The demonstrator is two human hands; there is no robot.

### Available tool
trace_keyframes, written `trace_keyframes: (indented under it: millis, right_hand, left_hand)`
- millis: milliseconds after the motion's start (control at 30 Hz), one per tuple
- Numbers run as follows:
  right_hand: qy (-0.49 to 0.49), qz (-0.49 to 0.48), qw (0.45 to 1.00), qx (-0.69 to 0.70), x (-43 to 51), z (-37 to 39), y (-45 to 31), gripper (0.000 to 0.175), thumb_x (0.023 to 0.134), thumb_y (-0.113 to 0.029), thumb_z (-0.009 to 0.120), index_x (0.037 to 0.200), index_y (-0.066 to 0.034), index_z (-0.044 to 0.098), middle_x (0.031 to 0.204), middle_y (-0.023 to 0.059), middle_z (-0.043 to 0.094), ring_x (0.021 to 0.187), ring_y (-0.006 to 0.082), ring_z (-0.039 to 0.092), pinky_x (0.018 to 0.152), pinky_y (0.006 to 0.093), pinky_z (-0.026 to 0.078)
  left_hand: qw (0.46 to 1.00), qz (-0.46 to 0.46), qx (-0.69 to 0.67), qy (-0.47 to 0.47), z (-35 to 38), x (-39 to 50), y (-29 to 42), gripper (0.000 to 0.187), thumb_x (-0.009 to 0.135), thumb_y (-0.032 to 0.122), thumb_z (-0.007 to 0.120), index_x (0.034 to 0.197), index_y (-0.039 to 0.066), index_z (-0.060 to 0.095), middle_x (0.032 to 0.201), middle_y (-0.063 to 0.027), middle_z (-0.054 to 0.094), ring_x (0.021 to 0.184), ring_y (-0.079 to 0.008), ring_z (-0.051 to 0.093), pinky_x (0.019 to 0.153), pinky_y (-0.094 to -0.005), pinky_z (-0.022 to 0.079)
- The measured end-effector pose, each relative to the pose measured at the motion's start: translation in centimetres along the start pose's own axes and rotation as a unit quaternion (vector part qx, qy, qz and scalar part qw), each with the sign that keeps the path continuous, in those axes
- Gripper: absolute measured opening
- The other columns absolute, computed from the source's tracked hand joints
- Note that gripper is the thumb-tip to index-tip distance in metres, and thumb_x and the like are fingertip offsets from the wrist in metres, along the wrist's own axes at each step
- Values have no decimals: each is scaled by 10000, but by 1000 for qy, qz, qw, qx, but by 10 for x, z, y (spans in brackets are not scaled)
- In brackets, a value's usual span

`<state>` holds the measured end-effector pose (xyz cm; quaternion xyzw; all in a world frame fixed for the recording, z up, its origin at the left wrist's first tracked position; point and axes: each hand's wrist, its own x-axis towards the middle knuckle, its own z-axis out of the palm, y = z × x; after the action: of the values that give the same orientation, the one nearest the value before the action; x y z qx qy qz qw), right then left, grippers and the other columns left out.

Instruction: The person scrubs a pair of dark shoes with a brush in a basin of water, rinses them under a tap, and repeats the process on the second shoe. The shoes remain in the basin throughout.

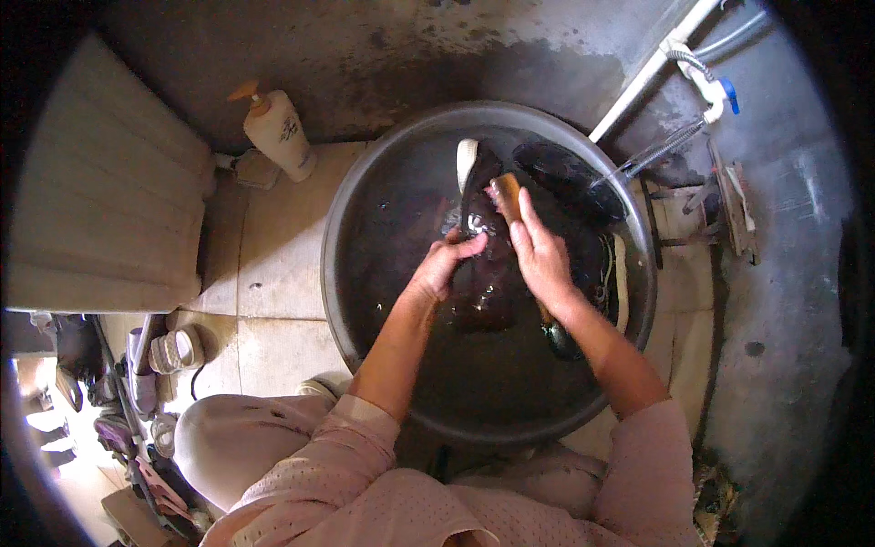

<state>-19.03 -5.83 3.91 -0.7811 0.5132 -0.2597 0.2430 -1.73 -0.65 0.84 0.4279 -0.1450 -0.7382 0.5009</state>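
Note:
A large round dark basin (437,403) of water stands before me. My left hand (451,263) grips a dark shoe with a pale sole (467,161), held partly in the water. In my right hand (540,253) is a wooden scrubbing brush (507,197), its bristles turned toward the shoe. Another dark shoe (560,171) lies in the basin at the upper right. A pale-edged item (621,280), perhaps a shoe sole, rests along the right inner wall. Below my right wrist, a dark object (562,340) shows in the water; its kind is unclear.
A white pump bottle (280,133) with an orange top stands on the tiles behind the basin's left side. A pipe with a blue-handled valve (730,96) and a hose (666,147) reach the basin's right rim. Several shoes (181,350) stand at the left, below a pale ribbed panel (116,191).

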Motion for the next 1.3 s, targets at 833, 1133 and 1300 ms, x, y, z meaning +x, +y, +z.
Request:
trace_keyframes:
  millis: [833,1133,1300]
  right_hand:
    - [61,301,895,324,15,-13,10,677,757,-371,760,1288,-143,408,874,31,529,453,107,419,390,268,364]
    - [-53,41,995,-72,-27,-1,-7,667,944,-484,390,1483,-154,177,1059,333,588,915,501,589,813,550,461]
    - [-168,97,964,-179,-6,-12,-10,624,954,-447,386,1486,-207,166,1023,321,606,912,481,603,789,552,475]
  left_hand:
    - [996,-14,66,-50,6,-2,-1,697,959,588,302,1393,52,405,1387,-103,456,1262,-221,420,1061,-362,323]
    - [998,42,54,-16,-9,7,-20,1010,685,430,826,1435,40,274,1289,-116,510,1177,-239,486,997,-354,402]
    - [975,123,188,0,-12,12,-30,1024,691,455,815,1415,-25,272,1273,-141,529,1172,-221,507,1000,-346,404]
